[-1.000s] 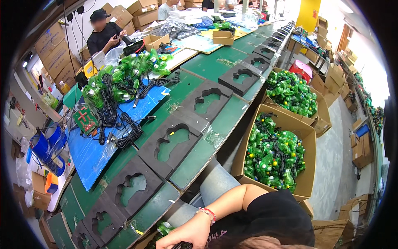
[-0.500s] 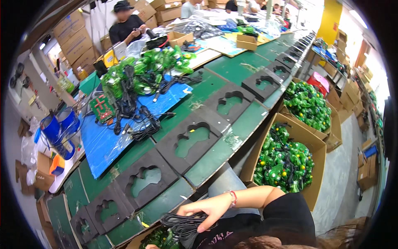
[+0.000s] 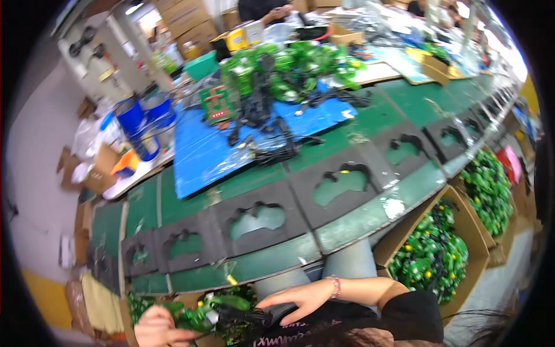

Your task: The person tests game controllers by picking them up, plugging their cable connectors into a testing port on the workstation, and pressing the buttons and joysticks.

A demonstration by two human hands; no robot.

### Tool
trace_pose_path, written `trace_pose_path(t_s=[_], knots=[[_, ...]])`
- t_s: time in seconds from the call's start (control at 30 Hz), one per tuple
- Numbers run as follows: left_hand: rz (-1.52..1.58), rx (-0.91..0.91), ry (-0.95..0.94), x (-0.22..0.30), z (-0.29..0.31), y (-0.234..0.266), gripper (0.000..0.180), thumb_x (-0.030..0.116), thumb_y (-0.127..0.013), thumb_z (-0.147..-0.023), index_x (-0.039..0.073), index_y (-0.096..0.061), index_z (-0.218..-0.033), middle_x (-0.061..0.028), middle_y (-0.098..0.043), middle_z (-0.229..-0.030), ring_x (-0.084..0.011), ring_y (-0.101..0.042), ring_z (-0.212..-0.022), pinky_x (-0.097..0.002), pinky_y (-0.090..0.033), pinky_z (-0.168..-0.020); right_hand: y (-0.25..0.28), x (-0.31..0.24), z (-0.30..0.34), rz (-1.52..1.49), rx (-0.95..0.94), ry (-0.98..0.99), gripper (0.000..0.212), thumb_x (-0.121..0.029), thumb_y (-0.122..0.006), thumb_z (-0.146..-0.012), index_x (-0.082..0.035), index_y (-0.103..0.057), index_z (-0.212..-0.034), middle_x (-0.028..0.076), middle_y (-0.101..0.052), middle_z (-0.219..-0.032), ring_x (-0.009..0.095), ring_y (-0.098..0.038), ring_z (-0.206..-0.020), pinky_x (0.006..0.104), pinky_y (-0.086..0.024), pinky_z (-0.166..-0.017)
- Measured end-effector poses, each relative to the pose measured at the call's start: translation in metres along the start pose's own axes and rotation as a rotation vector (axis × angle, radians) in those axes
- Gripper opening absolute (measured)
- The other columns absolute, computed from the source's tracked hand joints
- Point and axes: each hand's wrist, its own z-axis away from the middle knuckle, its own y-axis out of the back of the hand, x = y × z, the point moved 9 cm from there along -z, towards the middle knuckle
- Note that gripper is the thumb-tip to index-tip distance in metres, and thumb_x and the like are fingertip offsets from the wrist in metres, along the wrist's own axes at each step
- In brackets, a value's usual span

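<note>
Low in the picture, my left hand (image 3: 159,328) is closed at the edge of a translucent green game controller (image 3: 199,317). My right hand (image 3: 306,299) grips a bundled black cable (image 3: 245,317) between thumb and fingers, just right of that controller. Motion blur softens both hands, and the left fingertips are partly hidden. Beneath them an open box (image 3: 124,315) holds more green controllers with black cables. In front of me, a row of black foam trays (image 3: 222,246) with controller-shaped cutouts stretches along the green conveyor (image 3: 300,254).
A blue sheet (image 3: 191,168) across the conveyor carries piled green controllers (image 3: 289,66), black cables and a green circuit board (image 3: 217,104). Cardboard boxes (image 3: 457,202) full of controllers stand at right. Blue cups (image 3: 141,130) sit at left. A person (image 3: 263,11) works opposite.
The view has swung left. My left hand has come into view at a green controller. My right hand still has the cable, now stretched toward the left hand.
</note>
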Motion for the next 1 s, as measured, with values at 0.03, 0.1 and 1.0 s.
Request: trace_pose_path(t_s=[0.03,0.1,1.0], knots=[[-0.053,-0.008,0.083,-0.01,0.0,0.007,0.013,0.011,-0.057,-0.084,0.0,-0.058,-0.078,-0.0121,-0.059,-0.069,-0.0195,-0.039,-0.044,-0.036,-0.034,-0.053,-0.001,0.004,0.005,0.001,-0.001,0.034,0.059,-0.022,-0.058,-0.089,-0.001,-0.031,-0.137,0.014,-0.045,-0.131,0.022,-0.043,-0.12,0.0337,-0.033,-0.102],[0.312,0.711,0.683,-0.04,0.057,-0.007,0.011,0.009,-0.058,-0.083,0.006,-0.059,-0.073,-0.0007,-0.049,-0.054,-0.0141,-0.044,-0.047,-0.0288,-0.04,-0.057,-0.003,0.035,0.029,0.015,-0.094,-0.137,0.056,-0.022,-0.059,-0.089,-0.001,-0.035,-0.134,0.014,-0.051,-0.123,0.021,-0.048,-0.114,0.0342,-0.037,-0.099],[0.306,1.234,1.558,-0.36,0.184,-0.045,0.027,0.024,-0.046,-0.092,0.005,-0.064,-0.1,-0.0037,-0.064,-0.082,-0.0107,-0.053,-0.068,-0.0239,-0.043,-0.066,0.085,0.226,0.216,-0.48,0.991,-0.491,0.021,-0.012,-0.047,-0.093,0.005,-0.054,-0.102,0.015,-0.059,-0.093,0.024,-0.063,-0.08,0.0333,-0.057,-0.063]])
